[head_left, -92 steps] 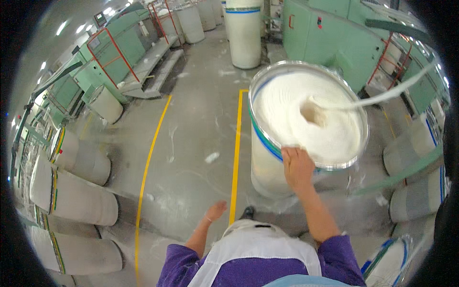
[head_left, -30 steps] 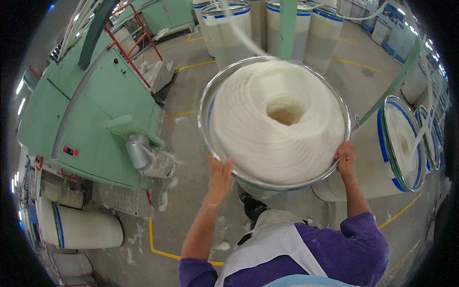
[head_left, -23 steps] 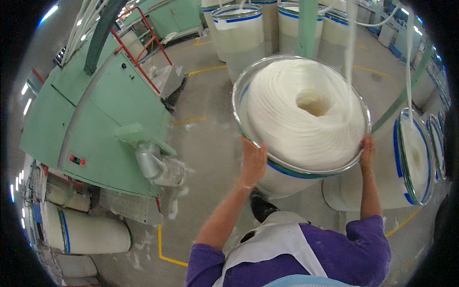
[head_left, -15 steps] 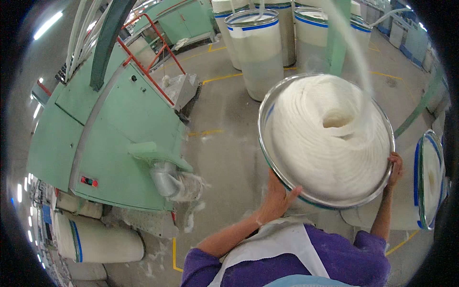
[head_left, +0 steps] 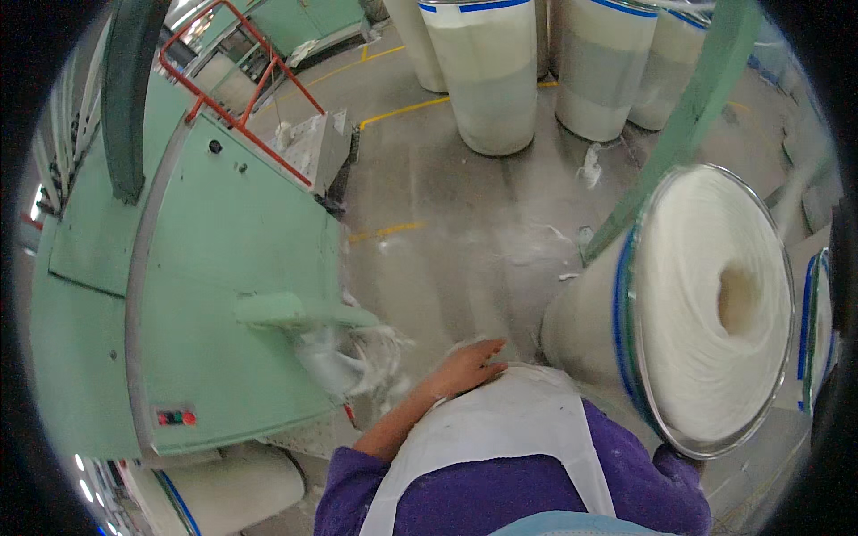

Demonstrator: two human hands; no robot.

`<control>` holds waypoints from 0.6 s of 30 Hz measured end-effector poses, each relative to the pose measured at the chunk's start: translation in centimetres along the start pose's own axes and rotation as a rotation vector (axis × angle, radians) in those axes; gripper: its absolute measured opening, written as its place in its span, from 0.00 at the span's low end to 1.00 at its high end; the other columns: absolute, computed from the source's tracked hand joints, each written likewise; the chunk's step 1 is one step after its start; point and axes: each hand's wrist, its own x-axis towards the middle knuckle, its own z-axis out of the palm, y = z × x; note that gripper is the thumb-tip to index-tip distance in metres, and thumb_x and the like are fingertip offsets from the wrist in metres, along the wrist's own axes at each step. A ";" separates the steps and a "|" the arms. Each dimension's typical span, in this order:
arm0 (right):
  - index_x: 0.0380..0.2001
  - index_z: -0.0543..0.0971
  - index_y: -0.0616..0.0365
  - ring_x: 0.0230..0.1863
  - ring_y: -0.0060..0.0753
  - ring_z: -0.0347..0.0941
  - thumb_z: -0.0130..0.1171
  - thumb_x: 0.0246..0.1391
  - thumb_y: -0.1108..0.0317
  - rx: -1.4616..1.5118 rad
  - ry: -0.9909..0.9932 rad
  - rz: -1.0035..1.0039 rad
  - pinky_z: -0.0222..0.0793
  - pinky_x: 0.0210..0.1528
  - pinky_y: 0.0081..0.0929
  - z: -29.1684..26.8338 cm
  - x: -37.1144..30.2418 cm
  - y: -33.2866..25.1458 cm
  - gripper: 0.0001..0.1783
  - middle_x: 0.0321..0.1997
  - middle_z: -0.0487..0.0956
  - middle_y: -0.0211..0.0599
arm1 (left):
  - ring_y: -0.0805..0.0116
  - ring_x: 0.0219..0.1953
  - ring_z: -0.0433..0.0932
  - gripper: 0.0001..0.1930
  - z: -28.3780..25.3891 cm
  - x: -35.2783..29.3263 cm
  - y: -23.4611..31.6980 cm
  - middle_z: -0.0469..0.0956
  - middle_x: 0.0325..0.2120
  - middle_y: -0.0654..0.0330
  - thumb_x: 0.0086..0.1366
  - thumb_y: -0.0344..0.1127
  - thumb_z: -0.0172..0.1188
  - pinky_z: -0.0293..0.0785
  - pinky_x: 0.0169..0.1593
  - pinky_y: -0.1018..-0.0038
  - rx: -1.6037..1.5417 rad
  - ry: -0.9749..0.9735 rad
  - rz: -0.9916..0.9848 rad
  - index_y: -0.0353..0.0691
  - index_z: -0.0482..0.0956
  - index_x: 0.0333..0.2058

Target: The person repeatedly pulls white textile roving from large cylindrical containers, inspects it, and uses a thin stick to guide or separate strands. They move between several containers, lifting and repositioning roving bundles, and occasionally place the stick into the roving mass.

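One large white can (head_left: 581,326) stands at the right of the field, its wall slanting in the fisheye view and its mouth turned toward the right. It bears one metal rim (head_left: 783,234), with one blue band and one green band beneath, and holds one coil of white fibre (head_left: 684,308) pierced by a single central hole.

Two arms are visible, but only one hand. The left hand (head_left: 471,366) lies just beside the white apron (head_left: 505,420), fingers loosely extended and apart from the can. The right hand is hidden behind the lower rim, below one purple sleeve (head_left: 657,491); its grip cannot be told.

Farther out, at least four cans (head_left: 492,85) stand at the far side, one more shows at the right edge (head_left: 815,330), and one shows at lower left (head_left: 237,496). One green post (head_left: 666,152) rises behind the large can. To the left stand one green machine (head_left: 241,223), one metal duct (head_left: 332,359) and one red handrail (head_left: 255,134).

Compared with half a second earlier, the left hand is off the rim, where it then rested, and the right hand has passed from sight. The can appears farther right and more slanted; whether the can or the camera has shifted cannot be told.
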 end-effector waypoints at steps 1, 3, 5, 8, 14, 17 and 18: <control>0.39 0.76 0.66 0.45 0.40 0.74 0.39 0.64 0.52 -0.055 -0.102 0.085 0.67 0.49 0.37 1.4 -4.4 0.4 0.26 0.45 0.78 0.49 | 0.53 0.51 0.74 0.31 -1.9 -1.2 -2.2 0.72 0.52 0.45 0.65 0.51 0.52 0.68 0.55 0.64 0.008 -0.014 -0.085 0.32 0.64 0.58; 0.39 0.76 0.66 0.43 0.39 0.74 0.39 0.64 0.51 -0.165 -0.442 0.279 0.68 0.47 0.36 4.3 -13.6 0.8 0.26 0.44 0.78 0.49 | 0.52 0.50 0.74 0.32 -5.5 -3.9 -6.5 0.72 0.52 0.45 0.64 0.51 0.53 0.68 0.54 0.64 -0.007 0.046 -0.245 0.32 0.64 0.58; 0.39 0.76 0.66 0.42 0.39 0.74 0.39 0.64 0.50 -0.281 -0.889 0.413 0.69 0.45 0.36 6.5 -23.1 0.7 0.27 0.43 0.78 0.49 | 0.52 0.50 0.74 0.32 -8.6 -5.9 -10.4 0.72 0.51 0.45 0.64 0.51 0.53 0.69 0.53 0.64 -0.035 0.084 -0.361 0.32 0.63 0.58; 0.38 0.76 0.66 0.40 0.37 0.75 0.39 0.64 0.50 -0.399 -1.579 0.190 0.71 0.42 0.35 8.8 -35.2 -1.5 0.27 0.42 0.78 0.49 | 0.52 0.49 0.75 0.32 -12.8 -6.7 -15.4 0.72 0.51 0.44 0.64 0.51 0.53 0.69 0.53 0.65 -0.070 0.039 -0.474 0.33 0.63 0.58; 0.39 0.75 0.64 0.29 0.35 0.75 0.40 0.63 0.48 0.033 -1.749 0.313 0.72 0.31 0.32 21.7 -38.2 -12.1 0.28 0.33 0.78 0.46 | 0.51 0.53 0.72 0.31 -21.6 1.0 -21.1 0.71 0.52 0.44 0.65 0.51 0.53 0.66 0.55 0.64 0.030 0.003 -0.393 0.33 0.63 0.58; 0.37 0.76 0.64 0.24 0.39 0.76 0.43 0.63 0.48 0.279 -1.310 0.679 0.73 0.29 0.34 32.5 -30.6 -18.3 0.27 0.27 0.79 0.48 | 0.49 0.54 0.70 0.31 -26.6 6.1 -23.4 0.70 0.53 0.44 0.64 0.52 0.52 0.65 0.57 0.62 0.086 0.069 -0.368 0.33 0.63 0.58; 0.38 0.76 0.64 0.23 0.37 0.75 0.44 0.63 0.49 0.271 -1.269 0.656 0.71 0.28 0.33 36.1 -28.5 -20.2 0.26 0.26 0.79 0.47 | 0.49 0.55 0.70 0.31 -28.4 7.3 -24.3 0.70 0.54 0.44 0.64 0.52 0.52 0.65 0.57 0.62 0.090 0.085 -0.376 0.33 0.64 0.58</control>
